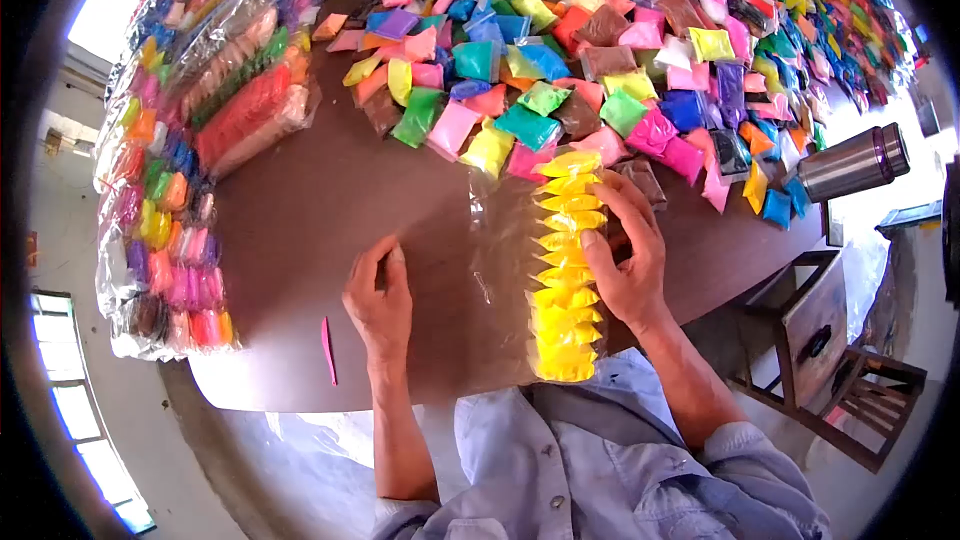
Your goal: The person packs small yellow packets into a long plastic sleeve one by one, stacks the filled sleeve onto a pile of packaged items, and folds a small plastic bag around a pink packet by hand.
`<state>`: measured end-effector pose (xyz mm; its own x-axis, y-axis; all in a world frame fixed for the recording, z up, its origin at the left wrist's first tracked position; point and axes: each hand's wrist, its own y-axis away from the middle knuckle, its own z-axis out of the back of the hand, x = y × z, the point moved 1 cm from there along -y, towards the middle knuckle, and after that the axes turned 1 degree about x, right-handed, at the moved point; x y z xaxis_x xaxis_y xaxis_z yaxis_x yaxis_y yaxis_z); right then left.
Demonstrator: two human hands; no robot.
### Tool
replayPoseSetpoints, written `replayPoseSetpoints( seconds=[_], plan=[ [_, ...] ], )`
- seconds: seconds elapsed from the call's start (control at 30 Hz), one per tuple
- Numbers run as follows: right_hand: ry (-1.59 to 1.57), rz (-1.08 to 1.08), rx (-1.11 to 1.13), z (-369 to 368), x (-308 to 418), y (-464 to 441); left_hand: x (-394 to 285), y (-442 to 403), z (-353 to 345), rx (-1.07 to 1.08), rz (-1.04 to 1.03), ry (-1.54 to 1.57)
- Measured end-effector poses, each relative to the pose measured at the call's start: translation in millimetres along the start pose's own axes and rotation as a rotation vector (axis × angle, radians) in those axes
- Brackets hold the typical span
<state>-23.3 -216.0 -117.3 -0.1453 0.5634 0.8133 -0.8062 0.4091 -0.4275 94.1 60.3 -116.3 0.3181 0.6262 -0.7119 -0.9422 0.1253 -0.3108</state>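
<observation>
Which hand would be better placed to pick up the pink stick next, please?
Probably the left hand: it is nearer the pink stick, while the right hand touches the yellow packets.

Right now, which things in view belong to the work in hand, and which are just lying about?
Seemingly in the work:
yellow packets, stacked in a row, right hand at their edge
clear plastic beside them
loose coloured packets, likely stock
bagged packets at left, likely related

Apparently just lying about:
pink stick
metal flask
</observation>
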Motion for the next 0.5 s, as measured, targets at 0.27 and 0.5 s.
replayPoseSetpoints(
  seconds=[0.27,0.5],
  plan=[
    [-0.038,-0.060,-0.045,-2.1,-1.6,6.3,3.7,1.9,-1.0,-0.075,0.003,0.027],
    [0.062,-0.009,-0.044,-4.4,-3.9,4.4,6.1,2.2,-0.8,-0.082,-0.044,0.038]
  ],
)
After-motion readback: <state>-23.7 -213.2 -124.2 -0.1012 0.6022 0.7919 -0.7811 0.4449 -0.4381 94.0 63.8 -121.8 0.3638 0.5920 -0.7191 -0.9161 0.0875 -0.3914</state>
